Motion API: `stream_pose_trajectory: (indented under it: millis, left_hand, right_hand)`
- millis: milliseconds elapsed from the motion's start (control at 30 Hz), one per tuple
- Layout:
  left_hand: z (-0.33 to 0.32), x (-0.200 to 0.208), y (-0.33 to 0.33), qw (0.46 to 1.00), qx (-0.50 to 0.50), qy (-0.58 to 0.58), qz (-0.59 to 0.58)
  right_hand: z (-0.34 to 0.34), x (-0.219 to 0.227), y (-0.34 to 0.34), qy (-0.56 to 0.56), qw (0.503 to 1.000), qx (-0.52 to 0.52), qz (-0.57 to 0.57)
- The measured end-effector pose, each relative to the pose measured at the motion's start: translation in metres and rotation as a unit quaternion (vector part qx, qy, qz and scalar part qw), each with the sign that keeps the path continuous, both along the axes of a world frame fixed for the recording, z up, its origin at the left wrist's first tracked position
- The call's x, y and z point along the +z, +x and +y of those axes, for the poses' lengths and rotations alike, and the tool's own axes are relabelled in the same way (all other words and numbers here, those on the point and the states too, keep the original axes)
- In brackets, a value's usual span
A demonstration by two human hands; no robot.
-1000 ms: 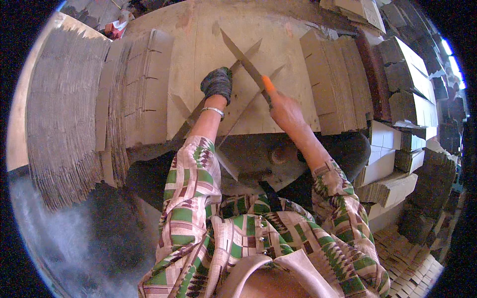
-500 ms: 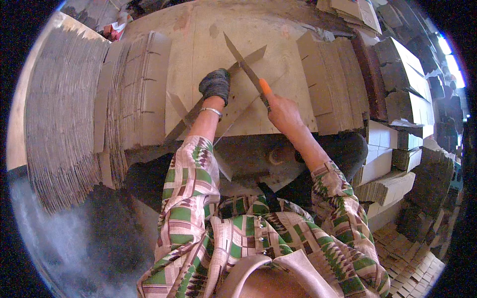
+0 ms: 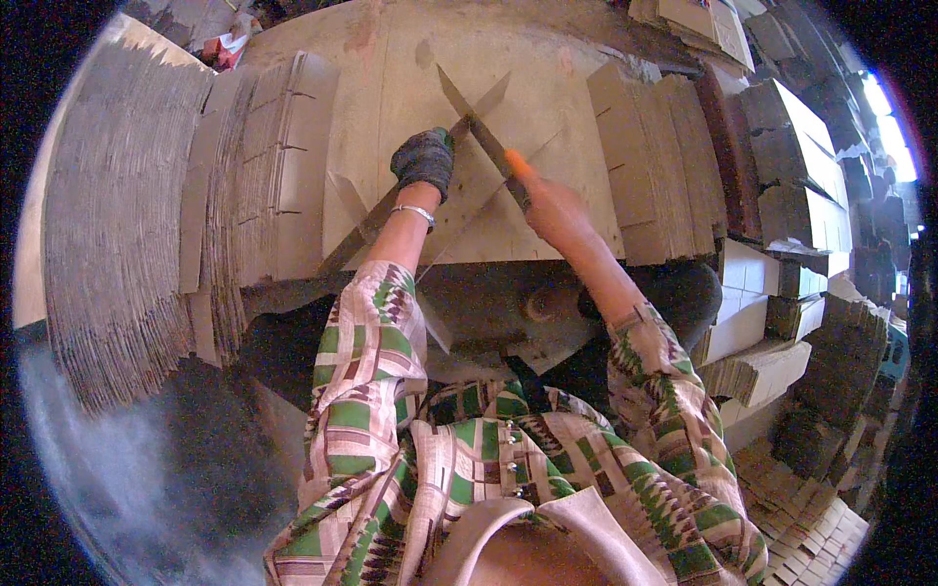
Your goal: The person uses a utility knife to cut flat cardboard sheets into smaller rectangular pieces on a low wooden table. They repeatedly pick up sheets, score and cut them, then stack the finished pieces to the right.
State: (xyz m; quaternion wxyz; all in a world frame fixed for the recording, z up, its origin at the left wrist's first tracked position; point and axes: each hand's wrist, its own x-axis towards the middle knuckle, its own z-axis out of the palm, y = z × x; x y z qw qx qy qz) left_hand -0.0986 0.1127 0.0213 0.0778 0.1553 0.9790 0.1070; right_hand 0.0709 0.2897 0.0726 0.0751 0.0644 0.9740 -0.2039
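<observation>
My left hand (image 3: 423, 164), in a dark knitted glove, is closed on a long brown cardboard strip (image 3: 357, 242), which slants from the table's near left edge up past my fist. My bare right hand (image 3: 559, 213) grips a second cardboard strip (image 3: 493, 146), seen nearly edge-on. An orange finger cover (image 3: 519, 164) shows on one of its fingers. The two strips cross just beyond my left fist. Whether they are slotted together I cannot tell. Below the hands, thinner strip edges run slantwise over the pale wooden tabletop (image 3: 391, 59).
Tall stacks of cardboard sheets (image 3: 127, 215) and slotted cardboard pieces (image 3: 278, 166) stand on the left. More slotted cardboard (image 3: 655, 166) stands at the right, beside a dark reddish board (image 3: 728, 146). Bundles of pale cardboard (image 3: 801, 146) are piled farther right.
My left hand's strip has slid back slightly toward me, so its far end reaches less far. My right hand and its strip have shifted a little left.
</observation>
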Motion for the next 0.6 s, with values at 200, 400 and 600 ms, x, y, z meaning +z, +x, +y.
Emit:
stream_pose_trajectory:
  millis: [200, 400, 600]
  left_hand:
    - [-0.004, 0.001, -0.007, 0.999, 0.012, 0.015, -0.036]
    - [-0.037, 0.048, 0.049, 0.990, -0.035, 0.114, 0.075]
    - [-0.084, 0.023, 0.132, 0.970, -0.183, 0.077, 0.139]
  right_hand:
    - [-0.006, -0.007, -0.011, -0.009, 0.999, 0.017, -0.028]
    - [0.088, -0.018, 0.020, 0.228, 0.933, -0.180, 0.211]
    - [0.191, -0.014, 0.034, 0.264, 0.921, -0.278, 0.077]
